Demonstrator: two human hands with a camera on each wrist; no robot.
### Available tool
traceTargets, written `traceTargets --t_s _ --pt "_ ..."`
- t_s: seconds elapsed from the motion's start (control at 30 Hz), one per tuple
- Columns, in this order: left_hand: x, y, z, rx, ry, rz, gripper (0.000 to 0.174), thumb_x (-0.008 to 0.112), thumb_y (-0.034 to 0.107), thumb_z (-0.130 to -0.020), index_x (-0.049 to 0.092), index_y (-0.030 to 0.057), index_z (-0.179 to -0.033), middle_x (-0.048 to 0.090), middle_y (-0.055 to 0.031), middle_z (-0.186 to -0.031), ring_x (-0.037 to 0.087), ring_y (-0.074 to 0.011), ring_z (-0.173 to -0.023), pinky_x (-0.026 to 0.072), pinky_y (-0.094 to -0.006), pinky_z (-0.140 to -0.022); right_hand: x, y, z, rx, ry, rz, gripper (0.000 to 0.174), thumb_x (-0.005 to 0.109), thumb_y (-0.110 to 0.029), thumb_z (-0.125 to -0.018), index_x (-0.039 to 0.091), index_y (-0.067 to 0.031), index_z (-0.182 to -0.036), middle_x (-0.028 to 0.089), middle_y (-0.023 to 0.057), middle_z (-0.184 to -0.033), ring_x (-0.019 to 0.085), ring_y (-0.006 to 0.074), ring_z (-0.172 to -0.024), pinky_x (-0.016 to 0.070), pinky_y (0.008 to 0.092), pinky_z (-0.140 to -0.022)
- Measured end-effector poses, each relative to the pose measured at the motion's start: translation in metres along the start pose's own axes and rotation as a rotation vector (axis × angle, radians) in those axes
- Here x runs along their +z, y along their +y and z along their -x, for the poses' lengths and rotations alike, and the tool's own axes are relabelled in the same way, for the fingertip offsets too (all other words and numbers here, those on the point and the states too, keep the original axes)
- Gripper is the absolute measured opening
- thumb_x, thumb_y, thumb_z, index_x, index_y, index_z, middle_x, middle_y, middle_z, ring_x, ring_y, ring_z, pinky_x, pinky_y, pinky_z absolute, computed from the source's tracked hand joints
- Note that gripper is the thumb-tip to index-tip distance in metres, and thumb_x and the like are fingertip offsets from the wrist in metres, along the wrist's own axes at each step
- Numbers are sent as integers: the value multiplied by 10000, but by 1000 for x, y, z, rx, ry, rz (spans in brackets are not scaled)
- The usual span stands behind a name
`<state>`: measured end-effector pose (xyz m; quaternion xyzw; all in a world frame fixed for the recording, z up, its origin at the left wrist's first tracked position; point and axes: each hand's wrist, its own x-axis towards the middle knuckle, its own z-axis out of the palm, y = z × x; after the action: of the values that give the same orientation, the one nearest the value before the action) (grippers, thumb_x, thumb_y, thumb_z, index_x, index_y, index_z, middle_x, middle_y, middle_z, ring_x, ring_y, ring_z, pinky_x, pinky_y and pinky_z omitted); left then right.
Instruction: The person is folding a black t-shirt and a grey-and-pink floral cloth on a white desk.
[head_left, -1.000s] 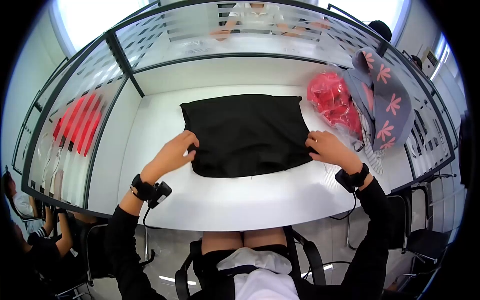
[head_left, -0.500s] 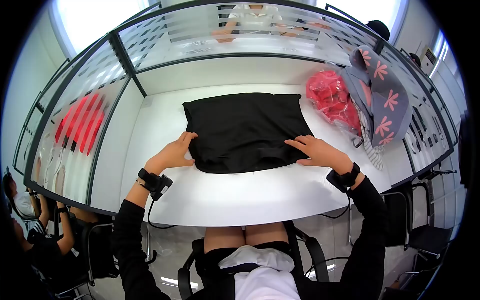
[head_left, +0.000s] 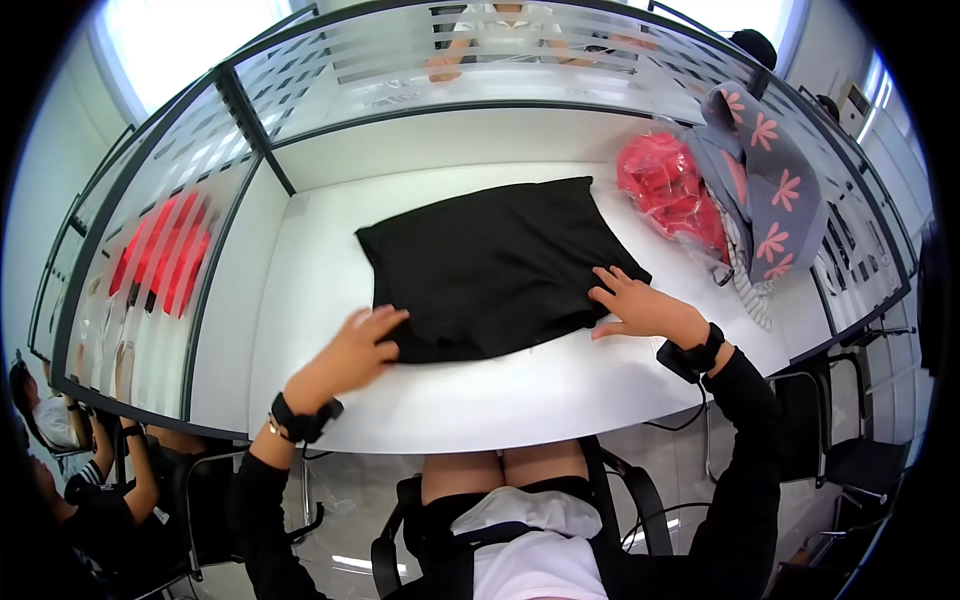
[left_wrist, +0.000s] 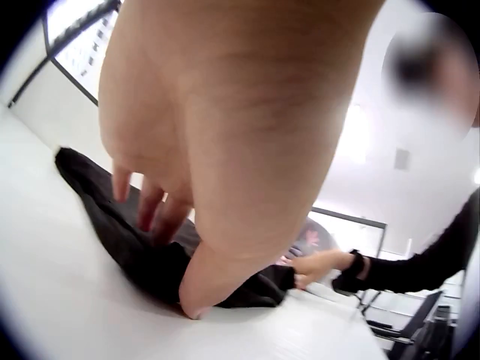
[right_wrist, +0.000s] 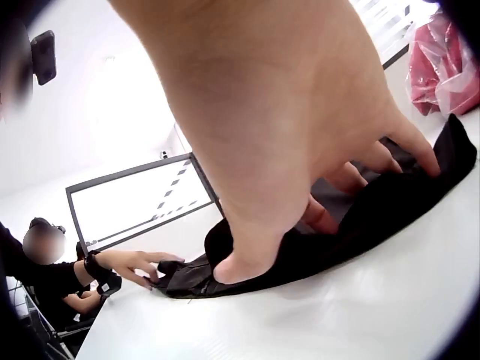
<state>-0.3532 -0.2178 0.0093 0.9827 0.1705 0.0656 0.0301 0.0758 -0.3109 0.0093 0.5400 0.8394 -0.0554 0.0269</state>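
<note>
A black cloth garment lies spread on the white table, turned at a slant, with its right end farther back. At its near left corner is the left hand, fingers extended over the edge and slightly blurred. The right hand rests with spread fingers on the garment's near right corner. In the left wrist view, the left hand has its fingers over the black cloth and its thumb at the near edge. From the right wrist, the right hand shows fingertips on the cloth.
Pink-red items in clear plastic and a grey cloth with pink flowers lie at the table's right. A low partition borders the back. Beyond it sits a person, and other people are at the far left.
The garment has turned, its right end going back and its left end coming nearer. The left hand has moved nearer the front edge; the right hand has spread its fingers on the cloth.
</note>
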Motion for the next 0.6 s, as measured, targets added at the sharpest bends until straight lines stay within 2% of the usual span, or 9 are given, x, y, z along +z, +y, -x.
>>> traceTargets --t_s 0.13,0.17,0.2,0.27,0.3,0.33,0.43,0.53,0.6 --pt "32 86 1 -27 -108 161 222 613 146 -743 562 30 -925 348 -275 -1330 342 -431 -1234 318 -495 -998 10 36 -35 2 8 233 396 638 -292 -771 484 -79 -1068 295 199 -1381 348 379 -1248 432 547 -828" --pt "33 105 -5 108 -139 295 286 617 149 -760 526 24 -1001 310 -272 -1358 325 -436 -1248 306 -487 -1020 29 61 -52 23 173 344 425 643 -238 -766 481 -100 -1134 282 193 -1392 323 369 -1266 427 547 -836" --pt "31 119 -13 242 -164 426 354 621 151 -776 489 18 -1076 272 -268 -1386 308 -440 -1261 294 -480 -1041 20 62 -60 81 188 559 571 663 -208 -748 429 -138 -1264 276 185 -1400 333 367 -1259 433 539 -827" --pt "1 137 -30 311 -155 651 476 630 172 -784 439 35 -1197 241 -233 -1412 302 -388 -1283 293 -477 -1040 -3 57 -72 147 178 518 721 686 -213 -724 345 -174 -1358 285 192 -1396 371 375 -1226 441 512 -821" --pt "-5 133 -33 284 -118 485 557 659 198 -764 425 42 -1245 235 -206 -1422 300 -343 -1298 287 -484 -1038 -10 51 -73 152 199 414 754 698 -230 -712 329 -169 -1366 306 201 -1381 385 374 -1214 439 493 -831" --pt "-3 126 -31 232 -67 321 630 695 255 -731 420 37 -1254 207 -220 -1429 280 -370 -1299 273 -494 -1035 -20 42 -72 154 222 317 789 711 -247 -699 313 -163 -1375 327 211 -1366 399 373 -1202 437 474 -841" --pt "-11 113 -8 -114 -103 65 820 731 404 -662 382 4 -1287 166 -311 -1401 221 -462 -1287 245 -508 -1032 -35 5 -44 -243 369 60 717 698 -322 -712 392 -35 -1294 414 237 -1276 437 379 -1154 417 425 -895" --pt "21 106 17 -263 -27 227 907 748 402 -638 322 6 -1334 151 -334 -1392 225 -468 -1282 268 -517 -1019 -29 -51 -8 -363 240 -75 861 667 -538 -678 396 9 -1286 360 270 -1310 407 420 -1167 363 452 -938" --pt "26 115 20 -256 -61 175 954 756 384 -617 284 4 -1353 190 -339 -1373 264 -459 -1268 318 -430 -1029 -7 -74 11 -402 72 -174 969 608 -630 -665 337 28 -1323 325 315 -1316 345 454 -1214 330 488 -956"
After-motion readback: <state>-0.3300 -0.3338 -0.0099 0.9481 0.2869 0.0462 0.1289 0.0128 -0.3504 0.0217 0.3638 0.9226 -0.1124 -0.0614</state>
